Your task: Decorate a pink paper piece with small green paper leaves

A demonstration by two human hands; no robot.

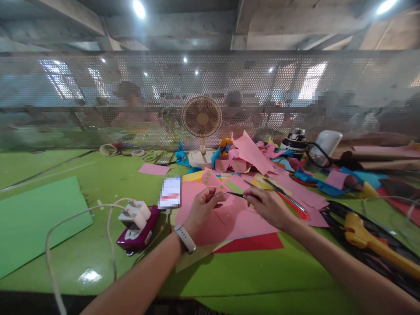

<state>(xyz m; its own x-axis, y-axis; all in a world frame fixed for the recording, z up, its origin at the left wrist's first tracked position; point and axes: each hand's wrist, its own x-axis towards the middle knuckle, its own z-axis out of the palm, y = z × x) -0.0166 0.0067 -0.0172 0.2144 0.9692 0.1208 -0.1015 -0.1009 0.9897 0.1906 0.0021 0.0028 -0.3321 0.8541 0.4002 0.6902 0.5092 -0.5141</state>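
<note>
My left hand (pixel 202 206) pinches a small pink paper piece (pixel 212 179) dotted with green spots, holding it above a large pink sheet (pixel 229 218). My right hand (pixel 268 205) grips thin metal tweezers (pixel 234 194), whose tip points left at the lower edge of the pink piece. A white watch sits on my left wrist. Red-handled scissors (pixel 288 200) lie just beyond my right hand on the paper.
A heap of pink, blue and yellow paper scraps (pixel 252 157) lies behind a small desk fan (pixel 201 127). A phone (pixel 170 191), a purple power strip (pixel 138 229) with white plugs, a green sheet (pixel 33 218) and a yellow glue gun (pixel 370 238) lie on the green table. People sit behind the mesh screen.
</note>
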